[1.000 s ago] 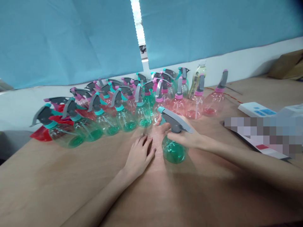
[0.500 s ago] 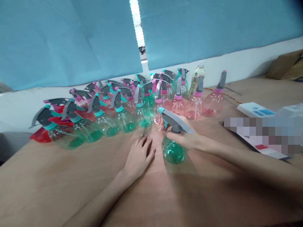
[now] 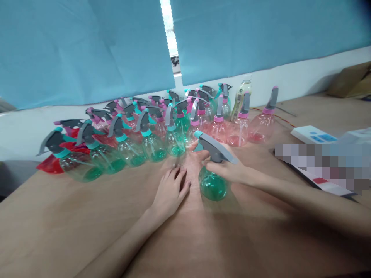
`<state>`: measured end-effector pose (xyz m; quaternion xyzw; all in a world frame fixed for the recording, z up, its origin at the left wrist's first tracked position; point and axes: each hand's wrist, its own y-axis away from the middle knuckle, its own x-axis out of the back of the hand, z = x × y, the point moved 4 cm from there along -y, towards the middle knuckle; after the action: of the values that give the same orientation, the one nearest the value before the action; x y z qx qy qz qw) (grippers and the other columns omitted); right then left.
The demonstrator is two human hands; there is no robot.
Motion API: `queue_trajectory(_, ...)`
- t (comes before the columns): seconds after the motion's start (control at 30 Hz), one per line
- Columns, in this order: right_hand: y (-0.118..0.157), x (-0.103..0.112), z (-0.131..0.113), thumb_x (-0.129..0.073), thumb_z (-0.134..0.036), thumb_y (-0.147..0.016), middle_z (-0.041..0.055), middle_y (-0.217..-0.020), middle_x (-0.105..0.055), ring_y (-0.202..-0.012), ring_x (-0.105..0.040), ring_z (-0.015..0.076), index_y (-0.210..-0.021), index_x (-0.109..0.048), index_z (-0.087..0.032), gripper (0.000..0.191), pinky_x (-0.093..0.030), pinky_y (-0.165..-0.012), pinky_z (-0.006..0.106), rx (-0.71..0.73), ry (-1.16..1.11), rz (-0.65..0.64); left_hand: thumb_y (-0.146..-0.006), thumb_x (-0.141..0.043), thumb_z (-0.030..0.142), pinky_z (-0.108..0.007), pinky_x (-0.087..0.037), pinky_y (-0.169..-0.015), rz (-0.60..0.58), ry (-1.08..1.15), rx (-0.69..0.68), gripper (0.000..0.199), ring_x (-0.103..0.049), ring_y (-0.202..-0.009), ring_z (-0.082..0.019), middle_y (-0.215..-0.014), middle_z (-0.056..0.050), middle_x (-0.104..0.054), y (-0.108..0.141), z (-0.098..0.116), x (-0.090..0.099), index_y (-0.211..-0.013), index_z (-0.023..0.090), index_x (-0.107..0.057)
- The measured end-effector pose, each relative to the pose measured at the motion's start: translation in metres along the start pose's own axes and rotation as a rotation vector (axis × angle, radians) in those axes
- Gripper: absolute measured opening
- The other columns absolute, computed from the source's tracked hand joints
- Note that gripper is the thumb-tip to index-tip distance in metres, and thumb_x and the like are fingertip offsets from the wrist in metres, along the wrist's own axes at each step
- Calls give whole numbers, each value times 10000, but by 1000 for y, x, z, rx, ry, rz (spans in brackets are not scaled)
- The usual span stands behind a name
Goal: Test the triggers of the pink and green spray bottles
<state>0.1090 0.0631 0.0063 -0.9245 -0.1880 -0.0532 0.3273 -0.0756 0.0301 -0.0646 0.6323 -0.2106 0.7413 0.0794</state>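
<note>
A green spray bottle (image 3: 213,186) with a grey and turquoise spray head stands upright in the middle of the table. My right hand (image 3: 233,170) is around its neck from the right, just below the spray head. Some fingers stretch forward past the trigger, partly hidden behind the head. My left hand (image 3: 170,189) lies palm down on the tabletop to the left of this bottle, fingers somewhat spread and holding nothing. Closest ahead of the left hand is another green spray bottle (image 3: 176,150) in the front row.
Several green and pink spray bottles (image 3: 155,150) stand packed in rows along the wall. A red plastic bag (image 3: 52,165) lies at the left end. Behind stands a drink bottle (image 3: 242,94). To the right are a white device (image 3: 314,135) and a cardboard box (image 3: 349,81).
The fingers of my right hand have stretched forward from the trigger area. The bottle and my left hand have barely moved.
</note>
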Motion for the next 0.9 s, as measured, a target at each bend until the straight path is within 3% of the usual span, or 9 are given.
queue_trajectory(0.17,0,-1,3,-485,-35,-651,-56,-722,-514,-583,-466,101,-1062,-589,-204,457,-421,-569,264,10,-20,-31,-972,-474,355,-520,-452,-1050,18,-12,-9,410,-488,-1311,-337,-1379,-166,-558,0,-1,-1,-1312,141,-556)
queue_trajectory(0.3,-1,-1,5,-499,-33,-652,-6,-901,-621,-660,-528,115,-1054,-609,-195,448,-459,-624,281,1,-43,-42,-980,-454,360,-513,-452,-1050,21,-19,-16,401,-489,-1308,-333,-1373,-161,-562,1,-1,-1,-1303,144,-556)
queue_trajectory(0.5,0,-1,7,-500,-26,-655,20,-1069,-655,-595,-482,91,-1159,-610,-209,547,-459,-599,280,-8,-45,-55,-979,-451,368,-511,-442,-1058,13,-4,-11,408,-475,-1318,-328,-1379,-154,-555,0,-1,-1,-1310,151,-550)
queue_trajectory(0.73,0,-1,9,-507,-55,-666,-4,-937,-646,-604,-486,106,-1222,-575,-222,585,-450,-587,270,-23,-21,-59,-979,-461,358,-511,-429,-1074,4,3,2,413,-467,-1323,-331,-1386,-161,-549,1,-1,-2,-1315,137,-554)
queue_trajectory(0.9,0,-1,5,-500,-41,-651,-28,-855,-610,-584,-464,99,-1096,-576,-224,487,-426,-564,256,-10,-15,-47,-972,-477,354,-517,-436,-1068,17,5,-3,411,-482,-1308,-331,-1372,-165,-559,0,-2,-2,-1310,136,-560)
